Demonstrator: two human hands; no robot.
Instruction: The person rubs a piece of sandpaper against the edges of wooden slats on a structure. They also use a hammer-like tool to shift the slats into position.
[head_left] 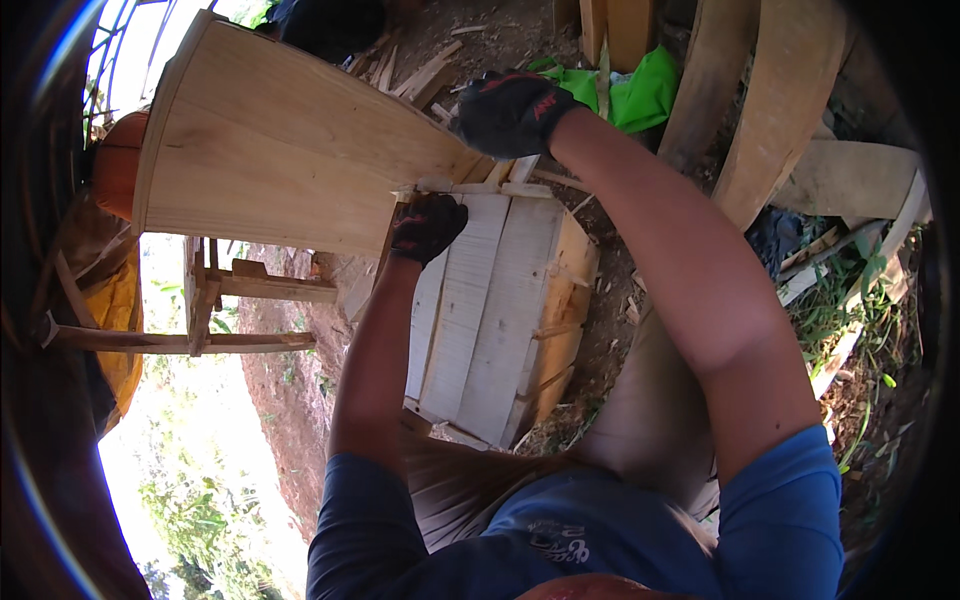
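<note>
My left hand [428, 228], in a dark glove, is closed at the lower right corner of a broad pale wooden panel [270, 150]. What its fingers hold, if anything, is hidden. Higher and to the right, my right hand [512, 113] wears a black glove with red marks. Its fingers are curled, and I cannot see what lies inside them. Beneath both hands stands a crate-like bench of whitish boards [490, 300]. Thin wood strips [480, 188] lie along its far edge, just right of my left hand.
A bright green bag [640, 95] lies on the ground beyond my right arm. Curved wooden sheets [790, 100] lean at the upper right. Wood scraps [428, 80] litter the far ground. A wooden frame [270, 288] stands at left, near a yellow-orange cloth [118, 335].
</note>
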